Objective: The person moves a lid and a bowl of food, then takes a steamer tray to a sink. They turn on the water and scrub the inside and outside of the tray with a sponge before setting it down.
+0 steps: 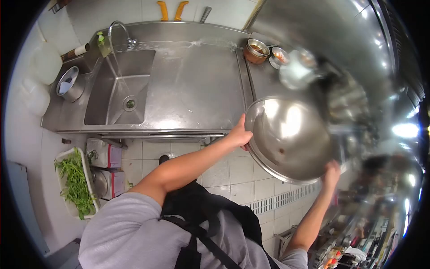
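A large round metal bowl (309,130) is held up over the right end of the steel counter and the floor in front of it. My left hand (241,133) grips its left rim, fingers partly hidden beneath the edge. At the lower right rim, my right hand (331,172) is closed on the bowl, slightly blurred. The bowl is tilted, its shiny inside facing up, with a small dark spot near the bottom. Beyond it on the counter stand a metal pot with brown contents (256,48) and a small bowl with orange and white pieces (279,57).
Water runs from the faucet (120,28) into the sink (104,96). A soap bottle (104,46) and a metal container (74,87) stand beside it. Below left is a basket of greens (76,184). Shelving with items (349,244) stands at the lower right.
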Motion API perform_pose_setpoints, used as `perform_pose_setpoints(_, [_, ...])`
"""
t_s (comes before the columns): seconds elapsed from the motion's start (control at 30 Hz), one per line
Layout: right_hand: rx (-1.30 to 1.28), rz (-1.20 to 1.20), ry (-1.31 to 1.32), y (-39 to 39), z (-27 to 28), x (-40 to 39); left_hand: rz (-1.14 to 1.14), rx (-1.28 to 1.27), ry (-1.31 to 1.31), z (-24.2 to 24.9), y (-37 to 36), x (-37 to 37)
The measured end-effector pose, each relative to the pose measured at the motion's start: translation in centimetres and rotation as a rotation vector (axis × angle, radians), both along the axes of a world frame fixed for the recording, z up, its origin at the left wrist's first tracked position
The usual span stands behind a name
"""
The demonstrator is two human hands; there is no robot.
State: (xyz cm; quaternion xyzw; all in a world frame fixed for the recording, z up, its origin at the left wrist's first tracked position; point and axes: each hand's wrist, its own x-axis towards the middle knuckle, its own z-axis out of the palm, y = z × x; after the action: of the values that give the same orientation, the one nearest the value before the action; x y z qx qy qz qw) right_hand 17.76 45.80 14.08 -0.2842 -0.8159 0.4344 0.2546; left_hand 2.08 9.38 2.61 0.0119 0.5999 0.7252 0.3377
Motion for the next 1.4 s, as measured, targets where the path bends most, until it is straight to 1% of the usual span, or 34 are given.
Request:
perform_pose_setpoints(0.03, [0.057, -0.033, -0.024, -0.4, 0.9, -0.5, 0.044, 0.028, -0.023, -0.3, 0.5, 0.7])
perform_pose_setpoints(0.07, [0.056, -0.024, -0.024, -1.0, 1.7, -1.0, 0.092, 0.033, -0.025, -0.6, 0.9, 1.5])
perform_pose_setpoints(0.13, [0.234, 0.024, -0.042, -3.2, 3.8, -2.9, 0.121, 0.059, -0.046, -3.6, 2.2, 1.9])
perform_pose_setpoints(0.17, [0.243, 0.038, -0.040, -3.5, 4.3, -4.0, 0.138, 0.078, -0.068, -4.6, 2.2, 2.0])
perform_pose_setpoints(0.23, [0.346, 0.078, -0.176, -4.7, 5.5, -6.3, 0.185, 0.095, -0.097, -4.4, 1.2, 2.5])
perform_pose_setpoints(0.27, [0.382, 0.150, -0.158, -5.9, 6.0, -7.5, 0.214, 0.102, -0.129, -4.4, 0.6, 2.8])
perform_pose_setpoints(0.3, [0.480, 0.121, -0.155, -7.6, 6.4, -9.2, 0.219, 0.117, -0.127, -5.1, 0.0, 2.1])
perform_pose_setpoints(0.33, [0.579, 0.132, -0.163, -8.9, 6.6, -10.9, 0.231, 0.200, -0.222, -6.7, -0.6, 1.2])
perform_pose_setpoints(0.37, [0.653, 0.152, -0.230, -10.6, 6.9, -12.9, 0.241, 0.282, -0.321, -7.7, -1.7, 0.6])
perform_pose_setpoints(0.4, [0.731, 0.173, -0.294, -12.8, 7.3, -15.1, 0.180, 0.289, -0.310, -7.0, -3.9, 0.5])
perform_pose_setpoints(0.43, [0.736, 0.205, -0.319, -16.5, 8.2, -16.5, 0.190, 0.304, -0.312, -7.8, -5.2, 0.3])
perform_pose_setpoints(0.47, [0.767, 0.205, -0.356, -19.0, 8.3, -18.5, 0.139, 0.373, -0.333, -9.0, -6.2, -0.2])
perform_pose_setpoints(0.5, [0.863, 0.224, -0.263, -23.4, 8.9, -19.2, 0.090, 0.440, -0.354, -10.4, -6.8, -0.6])
perform_pose_setpoints(0.53, [0.850, 0.215, -0.364, -27.4, 10.1, -20.3, 0.054, 0.502, -0.403, -12.2, -7.1, -1.3])
perform_pose_setpoints(0.57, [0.899, 0.255, -0.411, -29.6, 10.5, -21.9, 0.071, 0.514, -0.398, -12.2, -7.9, -1.5])
perform_pose_setpoints(0.63, [0.995, 0.303, -0.417, -36.3, 12.2, -22.4, 0.137, 0.564, -0.491, -12.1, -8.8, -1.5])
perform_pose_setpoints(0.67, [1.002, 0.309, -0.418, -38.9, 12.6, -22.4, 0.130, 0.583, -0.470, -11.9, -9.4, -1.8])
perform_pose_setpoints(0.73, [1.114, 0.359, -0.184, -42.7, 13.2, -22.2, 0.130, 0.641, -0.450, -12.3, -9.6, -2.9])
perform_pose_setpoints(0.77, [1.116, 0.355, -0.181, -43.9, 13.5, -22.2, 0.125, 0.694, -0.423, -12.5, -9.6, -3.6])
perform_pose_setpoints(0.8, [1.143, 0.390, -0.141, -44.9, 13.7, -22.2, 0.121, 0.689, -0.417, -11.7, -10.3, -4.0])
perform_pose_setpoints(0.87, [1.164, 0.421, -0.098, -46.5, 14.1, -21.5, 0.137, 0.716, -0.440, -10.2, -11.4, -3.9])
perform_pose_setpoints(0.97, [1.133, 0.421, -0.110, -46.9, 14.5, -20.8, 0.123, 0.651, -0.451, -9.7, -11.8, -4.2])
perform_pose_setpoints(1.03, [1.123, 0.383, -0.104, -45.8, 13.9, -20.6, 0.113, 0.610, -0.436, -10.9, -11.2, -4.3])
perform_pose_setpoints(1.1, [1.112, 0.433, 0.042, -44.2, 13.1, -20.2, 0.100, 0.560, -0.417, -11.8, -10.8, -4.5])
perform_pose_setpoints(1.13, [1.047, 0.451, -0.049, -43.8, 13.3, -19.7, 0.115, 0.530, -0.413, -12.0, -10.7, -4.5])
perform_pose_setpoints(1.17, [1.027, 0.422, -0.051, -42.8, 12.4, -19.7, 0.128, 0.500, -0.409, -12.2, -10.4, -4.4])
perform_pose_setpoints(1.2, [1.085, 0.443, 0.065, -41.5, 11.0, -19.9, 0.102, 0.477, -0.407, -12.5, -9.8, -4.4])
perform_pose_setpoints(1.23, [1.145, 0.460, 0.182, -40.9, 10.6, -19.7, 0.131, 0.446, -0.423, -12.7, -9.0, -4.4])
perform_pose_setpoints(1.27, [1.088, 0.495, 0.124, -40.5, 10.3, -19.3, 0.161, 0.414, -0.438, -12.8, -8.1, -4.7])
perform_pose_setpoints(1.3, [1.051, 0.541, 0.144, -39.9, 9.7, -19.6, 0.136, 0.394, -0.430, -12.7, -7.3, -4.9])
perform_pose_setpoints(1.37, [1.020, 0.606, 0.199, -39.0, 8.1, -20.0, 0.206, 0.394, -0.480, -12.4, -5.6, -5.7])
perform_pose_setpoints(1.4, [1.030, 0.638, 0.234, -38.7, 7.3, -20.3, 0.186, 0.372, -0.477, -13.2, -4.7, -6.8])
